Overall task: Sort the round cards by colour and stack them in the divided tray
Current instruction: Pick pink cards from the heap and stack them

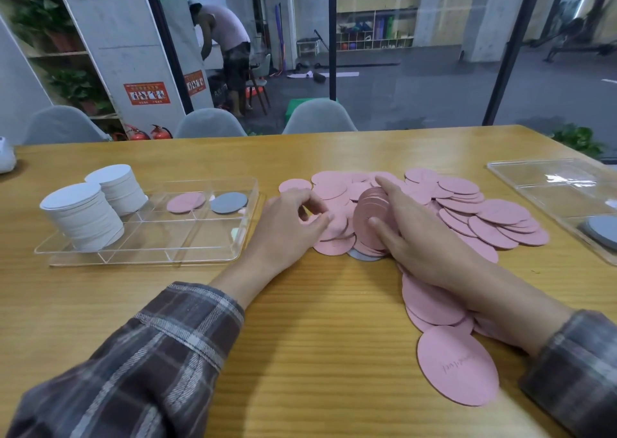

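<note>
A heap of pink round cards (474, 210) is spread over the middle and right of the wooden table. My right hand (420, 237) holds an upright bundle of pink cards (370, 217) on edge between thumb and fingers. My left hand (290, 227) rests at the heap's left side and pinches a pink card (334, 227) with curled fingers. A grey card (362, 255) peeks out under the heap. The clear divided tray (147, 237) on the left holds two tall white card stacks (83, 217), one pink card (186, 202) and one grey card (229, 202).
A second clear tray (551, 183) lies at the right edge with a grey card (601, 230) in it. More pink cards (457, 364) trail toward me under my right forearm. Grey chairs (317, 118) stand behind the table. A white object (5, 158) sits far left.
</note>
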A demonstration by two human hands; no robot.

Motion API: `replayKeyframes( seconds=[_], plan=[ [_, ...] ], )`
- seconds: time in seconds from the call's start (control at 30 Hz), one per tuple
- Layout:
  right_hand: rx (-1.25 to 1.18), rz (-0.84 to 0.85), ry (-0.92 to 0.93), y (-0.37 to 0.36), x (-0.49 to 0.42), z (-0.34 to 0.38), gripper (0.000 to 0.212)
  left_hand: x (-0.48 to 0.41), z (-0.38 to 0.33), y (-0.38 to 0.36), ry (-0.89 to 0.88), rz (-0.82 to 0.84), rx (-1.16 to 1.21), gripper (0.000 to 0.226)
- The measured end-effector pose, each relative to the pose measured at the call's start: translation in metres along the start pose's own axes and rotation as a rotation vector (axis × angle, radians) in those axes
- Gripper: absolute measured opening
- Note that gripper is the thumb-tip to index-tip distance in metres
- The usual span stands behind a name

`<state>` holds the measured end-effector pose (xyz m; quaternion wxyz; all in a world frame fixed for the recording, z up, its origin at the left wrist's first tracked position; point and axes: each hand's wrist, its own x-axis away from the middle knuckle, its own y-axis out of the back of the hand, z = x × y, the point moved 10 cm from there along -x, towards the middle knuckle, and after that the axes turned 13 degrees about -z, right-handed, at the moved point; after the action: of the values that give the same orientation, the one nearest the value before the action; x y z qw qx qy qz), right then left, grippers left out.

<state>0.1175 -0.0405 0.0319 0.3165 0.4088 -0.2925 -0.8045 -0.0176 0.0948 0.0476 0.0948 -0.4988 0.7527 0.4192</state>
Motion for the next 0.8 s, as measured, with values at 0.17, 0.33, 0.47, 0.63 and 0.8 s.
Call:
replayKeyframes(
  seconds=[0.17, 0.33, 0.47, 0.63, 0.8],
  plan=[
    [0.075, 0.041, 0.040, -0.004, 0.004, 0.004, 0.062, -0.005, 0.040, -0.006, 0.044, 0.161, -0.253, 0.028],
    [0.061, 0.029, 0.044, -0.004, 0.003, 0.004, 0.058, -0.007, 0.041, 0.000, 0.047, 0.197, -0.209, 0.019],
    [-0.046, 0.008, -0.008, 0.000, 0.001, 0.000, 0.058, -0.008, 0.036, 0.005, 0.104, 0.172, -0.086, 0.020],
    [-0.169, -0.024, -0.082, 0.003, 0.000, -0.003, 0.057, -0.003, 0.033, -0.008, 0.210, 0.262, 0.234, 0.013],
    [-0.175, -0.023, -0.100, 0.001, 0.000, -0.006, 0.059, 0.001, 0.022, -0.015, 0.233, 0.315, 0.393, 0.009]
  ],
)
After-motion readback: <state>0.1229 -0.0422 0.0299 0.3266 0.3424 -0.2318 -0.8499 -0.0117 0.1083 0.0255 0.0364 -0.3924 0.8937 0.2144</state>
